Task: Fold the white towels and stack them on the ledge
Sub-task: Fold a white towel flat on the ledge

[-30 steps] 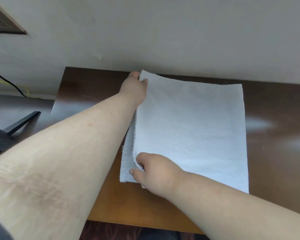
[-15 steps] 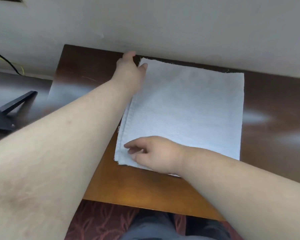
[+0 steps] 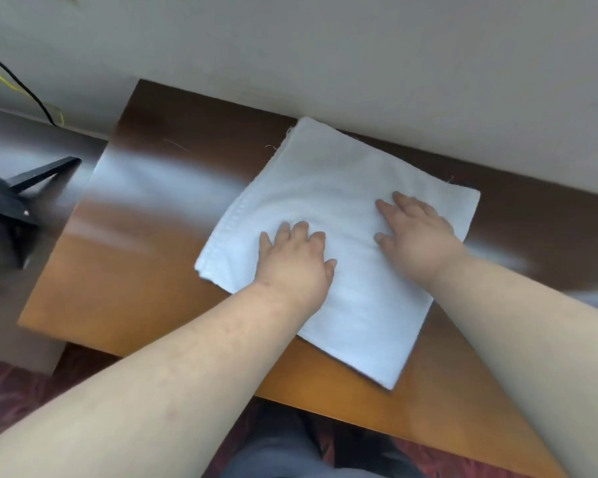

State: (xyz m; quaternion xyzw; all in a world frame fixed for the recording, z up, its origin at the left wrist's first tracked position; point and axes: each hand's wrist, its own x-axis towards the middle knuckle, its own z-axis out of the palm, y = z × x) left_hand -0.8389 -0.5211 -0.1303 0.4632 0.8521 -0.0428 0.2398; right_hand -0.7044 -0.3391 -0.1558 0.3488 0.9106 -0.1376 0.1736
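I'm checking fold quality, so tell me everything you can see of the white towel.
The towel is white, terry-like cloth with a stitched hem along its left edge. It lies flat on the brown wooden table, folded into a rough rectangle turned at an angle, its far corner close to the wall. Layered edges show at the left. The left hand and right hand press on it palms down, fingers spread. Loose threads stick out at the far edges.

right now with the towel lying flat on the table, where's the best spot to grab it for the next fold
Probably the two left corners of the towel, coming in from the left side. It lies flat, a stitched hem marks that edge, and bare table beside it leaves room. The left hand and right hand rest flat on top.
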